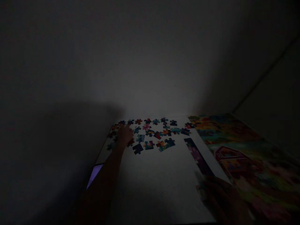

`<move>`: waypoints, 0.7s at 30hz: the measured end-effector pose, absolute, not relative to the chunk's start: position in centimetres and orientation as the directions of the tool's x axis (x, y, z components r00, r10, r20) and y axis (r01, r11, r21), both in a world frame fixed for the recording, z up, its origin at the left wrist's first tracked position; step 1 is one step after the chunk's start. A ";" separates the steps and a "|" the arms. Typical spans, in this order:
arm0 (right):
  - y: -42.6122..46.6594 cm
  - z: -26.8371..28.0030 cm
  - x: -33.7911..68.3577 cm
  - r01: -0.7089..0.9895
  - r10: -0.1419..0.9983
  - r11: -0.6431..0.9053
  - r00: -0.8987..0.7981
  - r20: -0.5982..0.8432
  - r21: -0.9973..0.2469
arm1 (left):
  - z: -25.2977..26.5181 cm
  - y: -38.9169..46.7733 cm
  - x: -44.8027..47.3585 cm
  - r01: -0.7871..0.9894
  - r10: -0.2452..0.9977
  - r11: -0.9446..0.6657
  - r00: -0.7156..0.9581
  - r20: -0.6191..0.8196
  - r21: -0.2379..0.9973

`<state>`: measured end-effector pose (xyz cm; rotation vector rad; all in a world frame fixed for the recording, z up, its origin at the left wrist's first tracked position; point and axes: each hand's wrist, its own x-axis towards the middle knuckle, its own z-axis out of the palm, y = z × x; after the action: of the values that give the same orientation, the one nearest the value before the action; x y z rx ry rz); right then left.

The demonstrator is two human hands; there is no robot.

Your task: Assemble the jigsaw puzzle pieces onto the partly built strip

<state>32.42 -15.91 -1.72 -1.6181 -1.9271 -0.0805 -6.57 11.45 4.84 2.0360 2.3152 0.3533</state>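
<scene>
In the dim light, my left hand (125, 135) reaches over loose jigsaw puzzle pieces at the far left of a white table; its fingers are too dark to make out. Beside it lie a dark blue puzzle piece (137, 148) and a light blue puzzle piece (140, 138). My right hand (222, 193) is at the near right, fingers curled at a blurred puzzle piece (201, 190), which it appears to hold. Just beyond that hand lies a joined strip of puzzle pieces (198, 157), dark with purple figures. Two pieces (166, 144) farther back touch each other.
Several more pieces are spread along the back of the white table (154, 184). A colourful picture sheet (234, 150) covers the right side. A device with a lit purple screen (94, 175) lies by my left forearm. A pale wall (150, 62) rises behind.
</scene>
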 end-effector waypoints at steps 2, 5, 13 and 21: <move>-16.0 -1.2 31.7 0.914 0.882 0.195 -0.006 0.471 -0.355 | 3.9 11.0 -4.1 0.982 0.993 0.056 -0.073 0.090 0.183; -15.8 -0.8 31.2 0.916 0.891 0.182 -0.001 0.454 -0.357 | 2.8 10.0 -0.6 0.985 0.999 -0.009 0.000 0.053 0.171; -15.9 -0.8 31.0 0.895 0.896 0.177 0.026 0.443 -0.409 | 1.6 7.3 2.5 0.999 0.992 0.032 -0.034 0.123 0.013; -15.5 0.9 31.7 0.807 0.945 0.121 0.085 0.316 -0.578 | 1.9 7.0 1.1 0.984 0.974 0.172 -0.176 0.145 0.042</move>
<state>31.69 -15.54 0.89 -1.7070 -1.7432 0.2672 1.10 6.99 1.92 2.0675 2.4677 0.2031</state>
